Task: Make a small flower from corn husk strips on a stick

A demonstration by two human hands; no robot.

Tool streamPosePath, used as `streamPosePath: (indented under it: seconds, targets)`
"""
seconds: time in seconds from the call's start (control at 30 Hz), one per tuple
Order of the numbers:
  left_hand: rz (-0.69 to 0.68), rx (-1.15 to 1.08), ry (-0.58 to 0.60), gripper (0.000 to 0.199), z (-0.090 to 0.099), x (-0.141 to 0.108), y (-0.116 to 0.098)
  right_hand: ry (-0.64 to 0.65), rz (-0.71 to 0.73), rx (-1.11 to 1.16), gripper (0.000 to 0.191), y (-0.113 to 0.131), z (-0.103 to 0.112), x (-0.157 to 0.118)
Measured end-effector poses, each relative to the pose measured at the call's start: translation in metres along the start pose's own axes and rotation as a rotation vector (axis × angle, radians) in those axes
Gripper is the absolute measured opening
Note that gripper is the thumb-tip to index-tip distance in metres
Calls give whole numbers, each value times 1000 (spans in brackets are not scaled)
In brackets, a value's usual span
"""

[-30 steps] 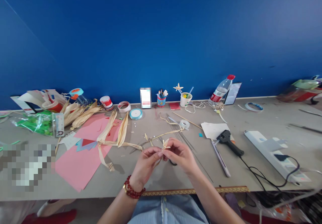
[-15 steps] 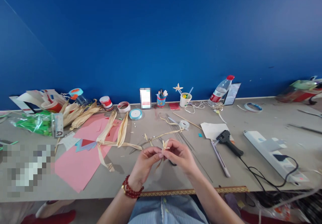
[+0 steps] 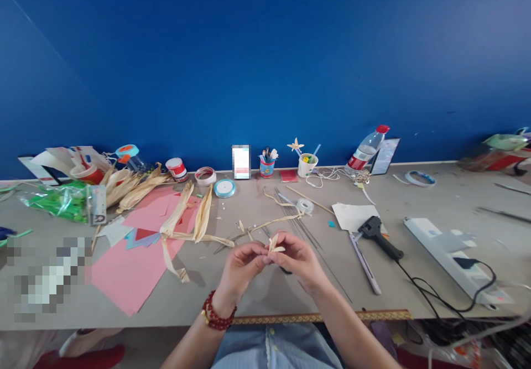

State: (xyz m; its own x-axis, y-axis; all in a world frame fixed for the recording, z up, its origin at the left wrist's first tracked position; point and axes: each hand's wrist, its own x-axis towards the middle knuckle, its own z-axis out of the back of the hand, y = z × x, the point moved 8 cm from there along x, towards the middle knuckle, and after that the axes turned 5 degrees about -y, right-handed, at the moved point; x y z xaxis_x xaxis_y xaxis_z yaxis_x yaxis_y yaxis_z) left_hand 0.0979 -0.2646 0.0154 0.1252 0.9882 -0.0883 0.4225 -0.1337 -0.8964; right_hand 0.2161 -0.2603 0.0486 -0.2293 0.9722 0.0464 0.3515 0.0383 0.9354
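Between my two hands is a small cream flower (image 3: 275, 244) with pointed petals, which look like dried corn husk. My left hand (image 3: 245, 265) pinches it low down from the left, thumb and forefinger together. From the right, my right hand (image 3: 299, 260) grips it with thumb and forefinger at the petals. The fingers hide the flower's base. Just beyond the hands lie a husk strip (image 3: 276, 223) and several thin wires (image 3: 301, 226). To the left, pale corn husks (image 3: 177, 214) rest partly on pink paper (image 3: 128, 277).
A black glue gun (image 3: 379, 236) lies at right by a lilac stick-like tool (image 3: 365, 264) and a white power strip (image 3: 442, 258). Along the wall stand a pen cup (image 3: 267, 167), a white cup (image 3: 307, 165) and a tilted water bottle (image 3: 367, 150). A blue ribbon roll (image 3: 224, 188) lies nearer.
The flower has turned a little between my fingers, so its petals look wider spread and point more to the right. Both hands stay in nearly the same place.
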Motion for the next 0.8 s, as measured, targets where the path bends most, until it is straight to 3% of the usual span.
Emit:
streamPosePath:
  seconds: [0.13,0.23,0.43,0.5,0.8]
  targets:
    - [39,-35,-32,12,4,-2,10,-31,-33,12,22,-9,2,0]
    - [34,-30,-97,14,19,1,10,-121,-17,-93,23,-13,13,-1]
    - [-144,9,-362,17,87,9,-30,-260,64,-455,25,-23,48,-1]
    - [-148,19,-392,18,100,9,-35,-254,62,-568,24,-28,54,3]
    - [-111,-12,-324,17,89,7,-21,26,152,-1180,12,-32,24,45]
